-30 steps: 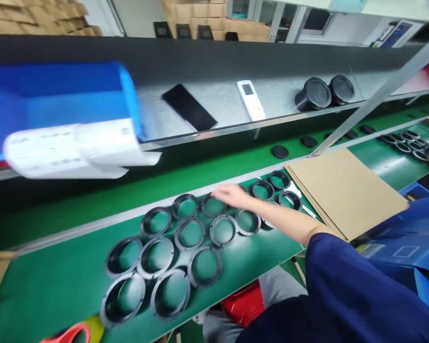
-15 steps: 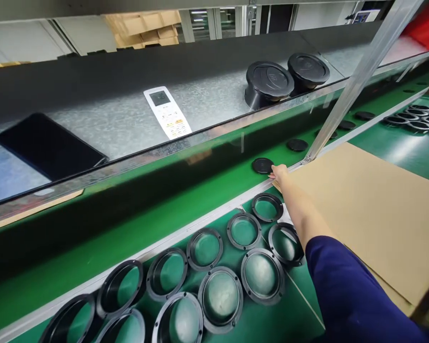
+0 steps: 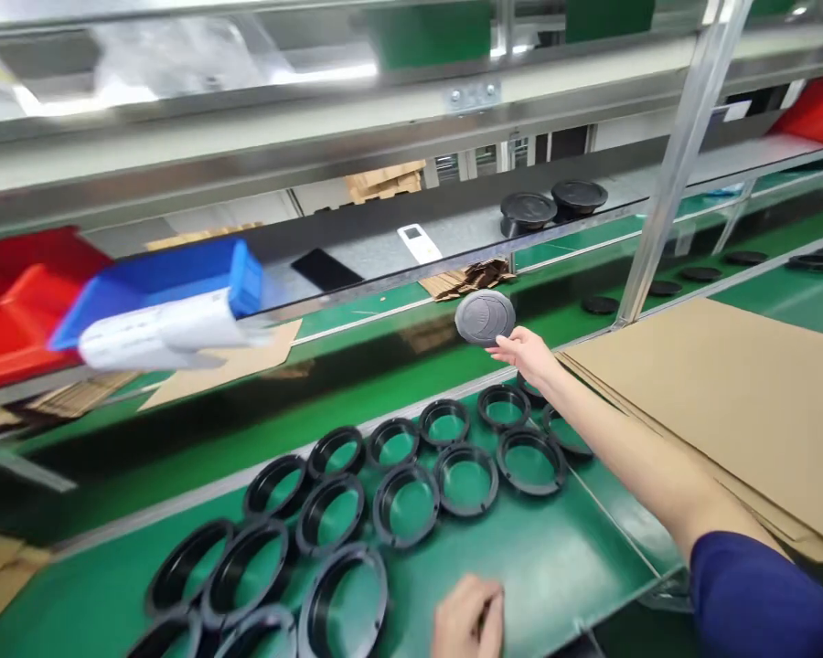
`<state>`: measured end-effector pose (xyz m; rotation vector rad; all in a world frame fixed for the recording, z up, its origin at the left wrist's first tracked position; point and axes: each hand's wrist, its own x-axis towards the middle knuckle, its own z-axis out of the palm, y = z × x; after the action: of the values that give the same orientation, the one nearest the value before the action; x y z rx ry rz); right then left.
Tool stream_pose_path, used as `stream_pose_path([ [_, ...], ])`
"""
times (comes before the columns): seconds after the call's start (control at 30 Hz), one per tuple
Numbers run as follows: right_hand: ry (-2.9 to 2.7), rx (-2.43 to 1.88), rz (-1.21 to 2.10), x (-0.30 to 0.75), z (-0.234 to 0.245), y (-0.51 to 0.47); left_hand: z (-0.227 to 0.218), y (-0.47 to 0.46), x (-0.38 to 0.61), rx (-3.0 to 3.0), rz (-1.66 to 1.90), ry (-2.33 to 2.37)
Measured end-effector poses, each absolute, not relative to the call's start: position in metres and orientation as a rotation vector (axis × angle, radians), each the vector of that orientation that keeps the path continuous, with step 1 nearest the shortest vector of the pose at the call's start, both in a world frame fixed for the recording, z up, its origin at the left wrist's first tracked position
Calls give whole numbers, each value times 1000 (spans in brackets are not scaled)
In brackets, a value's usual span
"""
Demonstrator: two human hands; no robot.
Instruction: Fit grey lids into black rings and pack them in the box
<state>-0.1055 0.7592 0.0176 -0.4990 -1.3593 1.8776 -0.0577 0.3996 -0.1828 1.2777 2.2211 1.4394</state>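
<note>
A round, dark disc-shaped lid (image 3: 484, 318) with a curved mark on its face is pinched at its edge by my right hand (image 3: 527, 355). It is tilted toward me, lifted above the green belt (image 3: 357, 366). Down at the bottom of the view, my left hand (image 3: 467, 617) is loosely curled over the green table, with nothing visible in its fingers. Several black rings (image 3: 406, 505) with open centres stand in rows on the table (image 3: 521, 557), between the two hands and off to the left.
More black lids (image 3: 600, 305) lie along the belt beyond the metal post (image 3: 672, 174). Stacked cardboard sheets (image 3: 733, 402) lie at the right. The shelf holds a phone (image 3: 326, 270), a white remote (image 3: 419, 244), two black lidded parts (image 3: 527, 211), a blue bin (image 3: 157, 283) and a red bin (image 3: 34, 302).
My right hand has picked the lid up off the belt and raised it. My left hand has come into view at the bottom. The view has widened, showing more shelf and bins.
</note>
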Motion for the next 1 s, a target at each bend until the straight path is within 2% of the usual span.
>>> stream_pose_path([
  [0.07, -1405, -336, 1975, -75, 19, 700, -148, 395, -49, 1286, 1621, 2118],
  [0.13, -1416, -196, 2113, -43, 11, 640, -107, 392, -45, 1078, 1973, 1965],
  [0.2, -1404, -118, 2270, -11, -6, 582, -71, 386, -46, 888, 2284, 1602],
  [0.3, -1378, -128, 2498, 32, -37, 505, -46, 371, -44, 745, 2362, 1170],
  [0.4, -1360, -201, 2673, 61, -61, 460, -52, 354, -33, 541, 2298, 941],
  [0.47, -1472, -274, 2654, 71, -72, 451, -61, 347, -23, 430, 2266, 859],
  [0.63, -1931, -503, 2186, 79, -87, 470, -65, 343, -6, 281, 2294, 777],
  [0.7, -1995, -512, 2113, 81, -91, 476, -66, 343, -5, 251, 2245, 731],
  [0.9, -2126, -387, 2356, 92, -99, 490, -83, 343, -5, 140, 2181, 719],
  [0.93, -2194, -388, 2280, 94, -99, 496, -84, 345, -5, 99, 2187, 724],
  [1.0, -2262, -424, 1896, 96, -96, 512, -86, 349, -5, 8, 2177, 719],
])
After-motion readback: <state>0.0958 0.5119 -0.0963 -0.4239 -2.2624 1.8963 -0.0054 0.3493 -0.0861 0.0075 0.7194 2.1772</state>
